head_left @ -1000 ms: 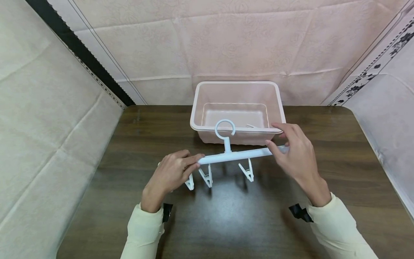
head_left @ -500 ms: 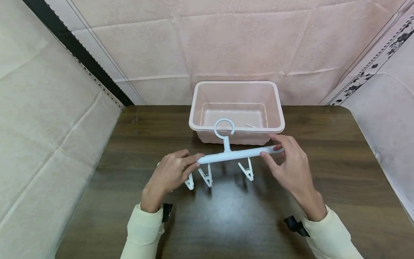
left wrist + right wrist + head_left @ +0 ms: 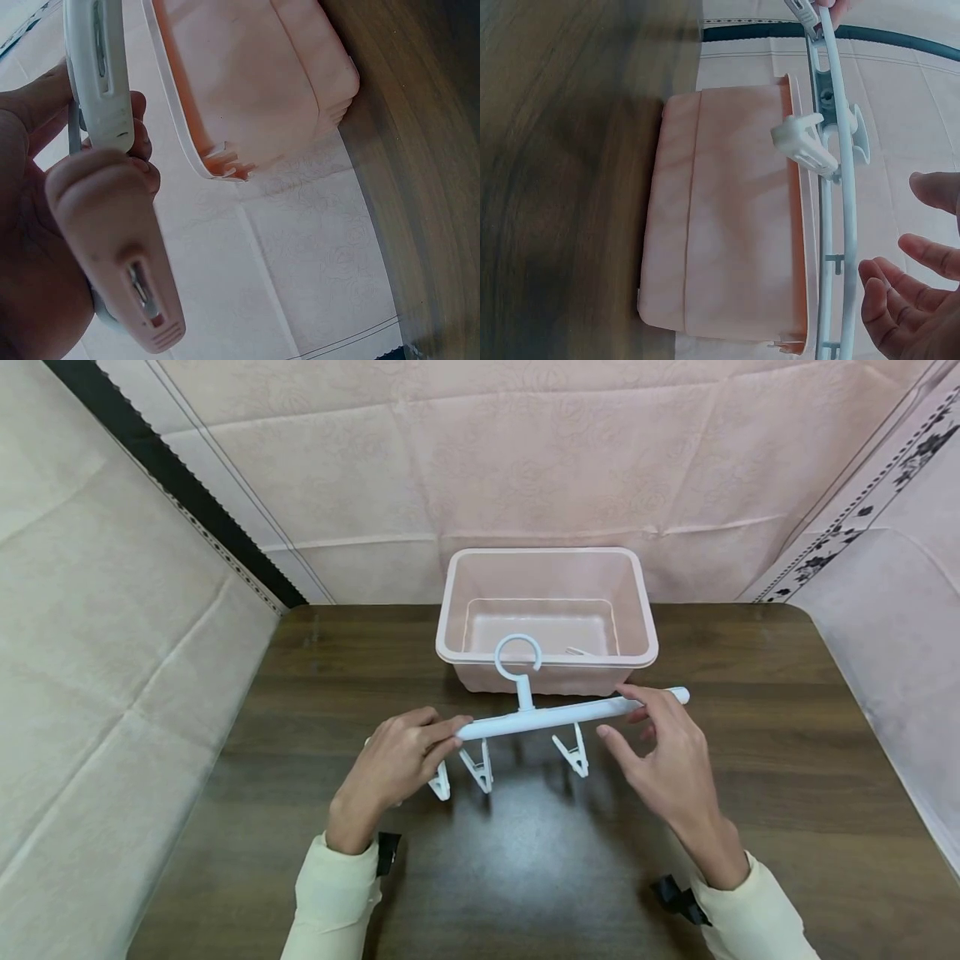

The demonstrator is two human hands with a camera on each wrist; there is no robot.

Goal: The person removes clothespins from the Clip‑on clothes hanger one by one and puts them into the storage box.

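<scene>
A pale blue clip hanger (image 3: 555, 717) is held up level with the front of a pink plastic bin (image 3: 547, 659). My left hand (image 3: 393, 760) grips the hanger's left end. White clips (image 3: 480, 773) dangle under its bar, one of them right of centre. From the left wrist, a white clip (image 3: 101, 82) and a pinkish clip (image 3: 124, 255) show close up. My right hand (image 3: 667, 760) is by the bar's right part, its fingers loosely bent. In the right wrist view these fingers (image 3: 881, 300) stand apart from the bar (image 3: 846, 195).
The bin stands at the back of the dark wooden table (image 3: 525, 893). Small pale pieces (image 3: 577, 652) lie inside it, partly seen. Behind rises a cream patterned cloth (image 3: 555, 460), with further cloth on both sides.
My right hand has come off the bar's right end and moved left and nearer to me, uncovering that end. The left hand and hanger have barely moved.
</scene>
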